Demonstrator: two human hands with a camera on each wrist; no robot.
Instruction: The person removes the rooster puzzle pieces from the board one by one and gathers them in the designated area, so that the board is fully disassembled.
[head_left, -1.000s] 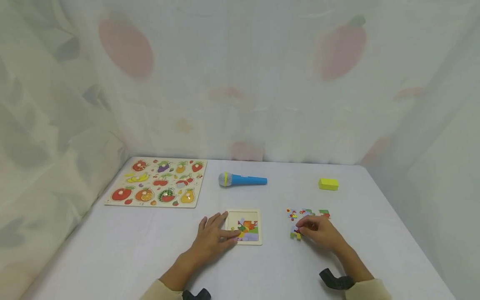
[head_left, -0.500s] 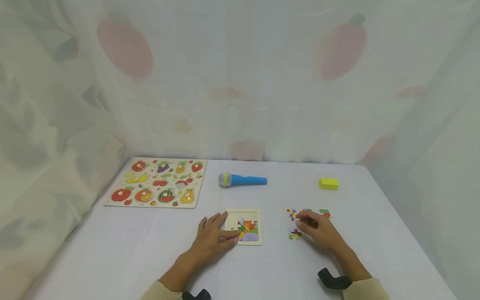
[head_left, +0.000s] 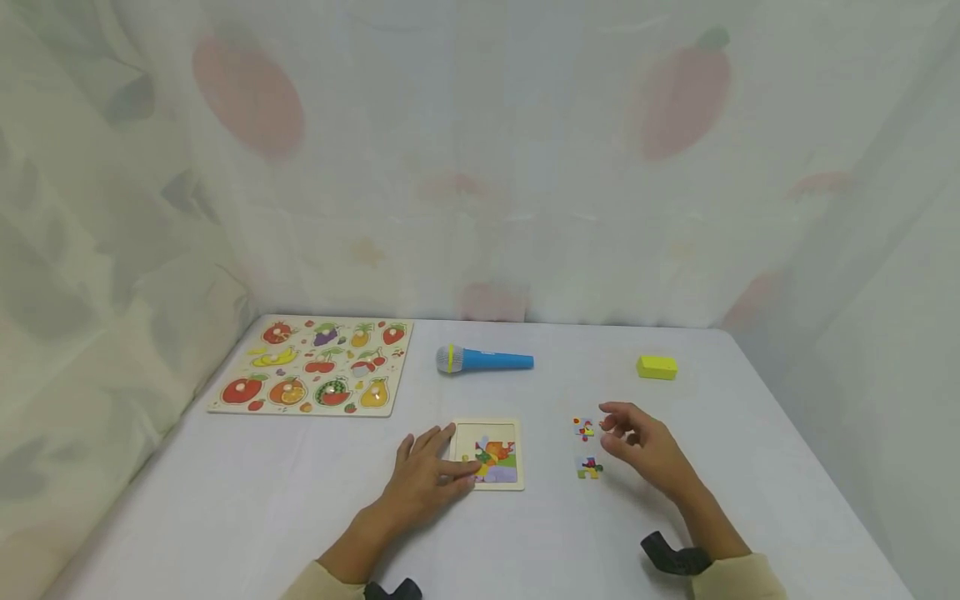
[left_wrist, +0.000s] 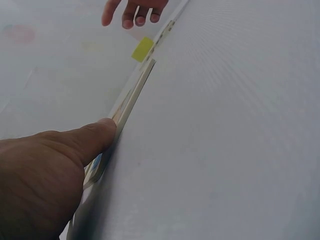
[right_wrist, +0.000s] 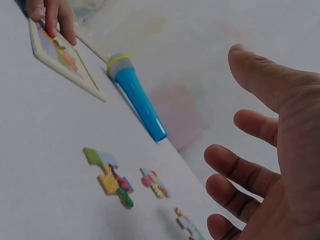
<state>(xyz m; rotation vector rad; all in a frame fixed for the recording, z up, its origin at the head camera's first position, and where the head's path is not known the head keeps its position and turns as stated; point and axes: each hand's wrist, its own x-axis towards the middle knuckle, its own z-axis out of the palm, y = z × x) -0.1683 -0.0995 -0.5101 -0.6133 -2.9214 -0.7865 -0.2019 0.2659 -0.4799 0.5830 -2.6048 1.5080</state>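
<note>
The left hand (head_left: 426, 481) rests spread on the puzzle tray (head_left: 521, 454), its fingers over the rim and fitted pieces. The right hand (head_left: 647, 446) is released, fingers loosely bent. Loose puzzle pieces (head_left: 588, 467) lie just beside its fingertips; beyond it sits a yellow block (head_left: 657, 367). Farther off between both hands, a blue microphone (head_left: 495, 359) bears a pale mark too small to read.
</note>
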